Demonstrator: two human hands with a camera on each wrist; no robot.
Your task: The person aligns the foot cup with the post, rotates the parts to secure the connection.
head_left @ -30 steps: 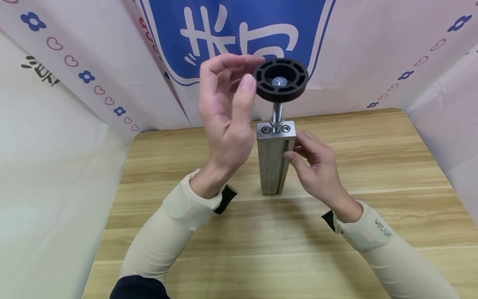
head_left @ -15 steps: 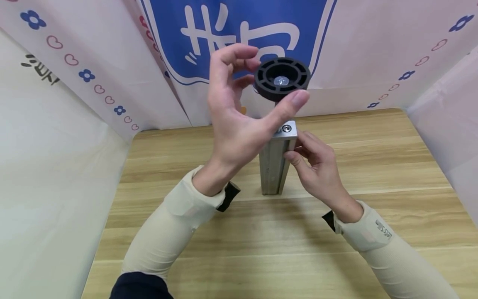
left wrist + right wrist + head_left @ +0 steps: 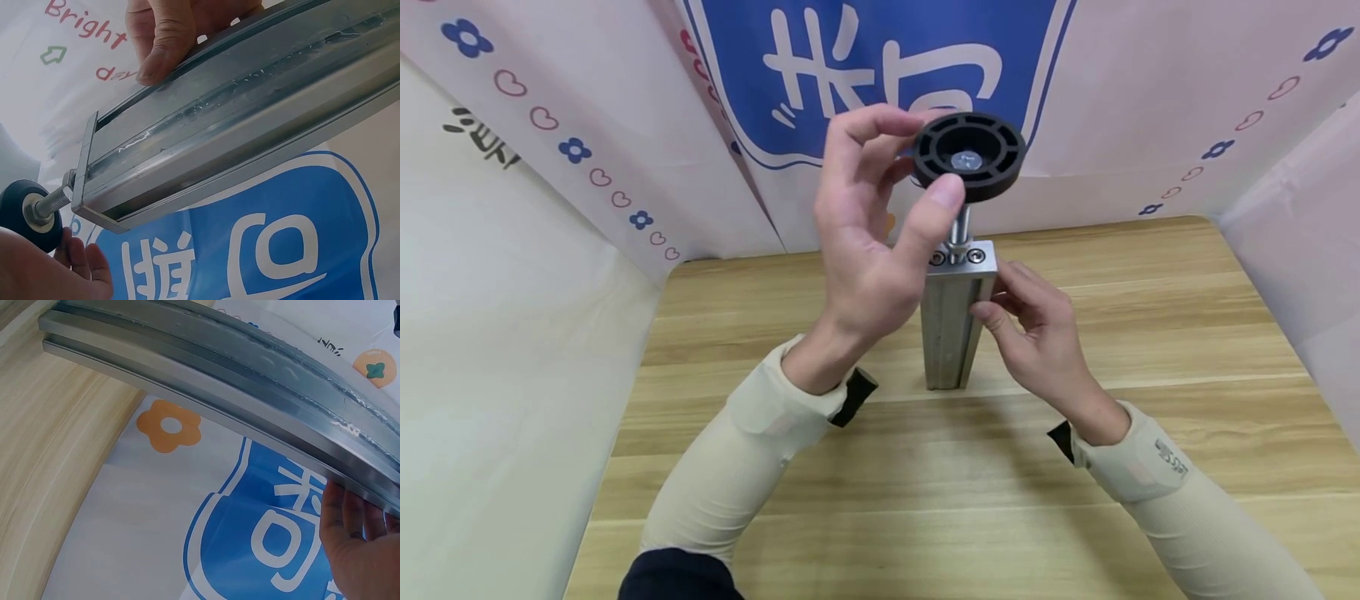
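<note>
A silver aluminium profile stands upright on the wooden table. Out of its end plate, fixed by two socket screws, rises a threaded stem with a nut next to the plate. On top of the stem sits a round black levelling foot. My left hand holds the foot by its rim, thumb at the near side and fingertips at the left and far side. Lower down, my right hand pinches the profile's right side near the top; its fingers are partly hidden behind the metal.
The wooden table spreads around the profile. A printed white sheet with a blue sign hangs close behind the foot, and white side walls stand left and right. A black wrist mount juts from the left cuff.
The left thumb swung right along the foot's near rim, then came back left, while its fingers opened away and closed in again. The right hand and the profile stay in place.
</note>
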